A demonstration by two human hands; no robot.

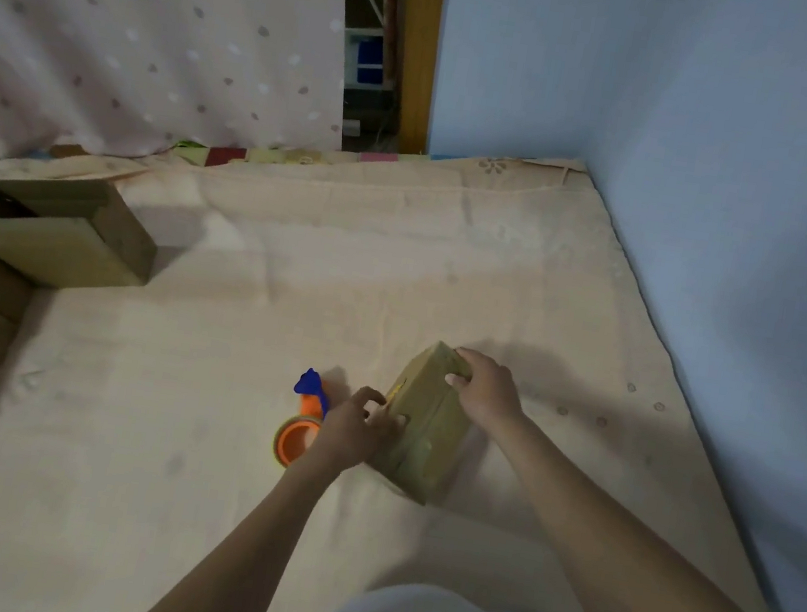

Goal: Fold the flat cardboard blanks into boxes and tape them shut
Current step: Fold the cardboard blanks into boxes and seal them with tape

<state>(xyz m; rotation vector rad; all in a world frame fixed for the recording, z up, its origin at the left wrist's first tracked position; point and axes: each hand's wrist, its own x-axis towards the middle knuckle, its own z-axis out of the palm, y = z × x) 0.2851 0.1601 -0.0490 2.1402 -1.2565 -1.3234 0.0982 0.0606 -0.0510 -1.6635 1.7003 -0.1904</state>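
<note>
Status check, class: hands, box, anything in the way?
Both hands, left hand and right hand, grip the folded box. Tape dispenser beside left hand.

You're looking down at a bed covered in a pale peach sheet [344, 271] with faint flower prints, pushed into a corner where plain light-blue walls [699, 140] meet. On your left hangs a whitish curtain [146, 20] with soft dots, its hem touching the bed edge. Between curtain and wall there's a yellow-brown wooden door frame [419, 48], with dim shelving visible through the gap. Lighting's soft and a bit dull.
</note>
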